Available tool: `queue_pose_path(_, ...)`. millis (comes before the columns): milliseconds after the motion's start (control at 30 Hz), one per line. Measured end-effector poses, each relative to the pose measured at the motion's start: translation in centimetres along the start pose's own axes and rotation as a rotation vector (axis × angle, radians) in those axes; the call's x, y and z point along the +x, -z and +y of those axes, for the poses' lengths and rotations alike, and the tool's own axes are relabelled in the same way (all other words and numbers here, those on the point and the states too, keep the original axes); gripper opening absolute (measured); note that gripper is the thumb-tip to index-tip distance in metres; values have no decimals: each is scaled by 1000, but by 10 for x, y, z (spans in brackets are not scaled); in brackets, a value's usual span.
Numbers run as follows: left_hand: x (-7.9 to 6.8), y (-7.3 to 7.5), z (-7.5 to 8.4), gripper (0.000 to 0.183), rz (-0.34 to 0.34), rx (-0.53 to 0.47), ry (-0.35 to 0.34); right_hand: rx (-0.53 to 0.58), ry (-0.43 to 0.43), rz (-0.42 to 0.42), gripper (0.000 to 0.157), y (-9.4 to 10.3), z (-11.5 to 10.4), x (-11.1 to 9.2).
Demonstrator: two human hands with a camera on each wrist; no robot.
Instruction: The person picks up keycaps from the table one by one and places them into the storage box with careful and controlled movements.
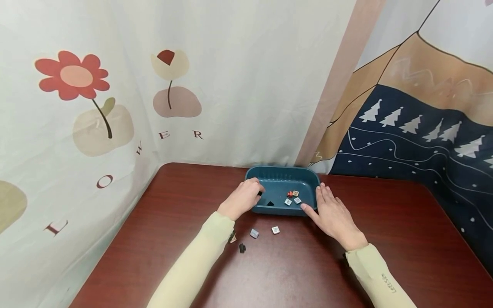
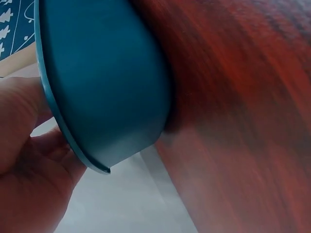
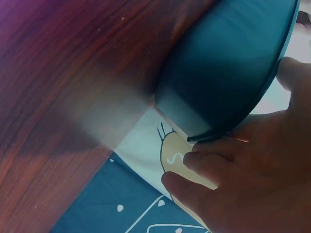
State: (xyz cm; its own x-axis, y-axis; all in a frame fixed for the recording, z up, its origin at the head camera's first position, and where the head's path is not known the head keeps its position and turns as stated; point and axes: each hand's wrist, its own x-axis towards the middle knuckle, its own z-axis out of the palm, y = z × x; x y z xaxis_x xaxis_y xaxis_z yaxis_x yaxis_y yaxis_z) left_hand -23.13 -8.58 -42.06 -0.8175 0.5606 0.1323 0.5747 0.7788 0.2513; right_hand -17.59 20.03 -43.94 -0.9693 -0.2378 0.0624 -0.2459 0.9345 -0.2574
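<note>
A teal plastic bin [image 1: 283,209] stands at the far side of the table. My left hand [image 1: 243,196] reaches over its left rim with curled fingers, pinching a small black piece [image 1: 259,193]; in the left wrist view the bin's wall hides the fingertips. My right hand [image 1: 334,216] lies against the bin's right end, fingers extended along the outside and thumb touching the near rim. Inside the bin lie a red piece [image 1: 290,194], a tan tile [image 1: 295,193], two white tiles [image 1: 288,202] and a black piece [image 1: 271,204].
On the brown table [image 1: 308,265], in front of the bin, lie a white tile [image 1: 275,230], a pale grey block [image 1: 254,233] and a black piece [image 1: 242,248]. A tan piece [image 1: 233,238] shows beside the left sleeve. Printed curtains [image 1: 246,85] hang behind the table.
</note>
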Motion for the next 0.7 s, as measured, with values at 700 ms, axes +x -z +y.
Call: queue_pose_path(700,0,2,3,31,107,11,-80,14,-6,-8,96,0,0,-1)
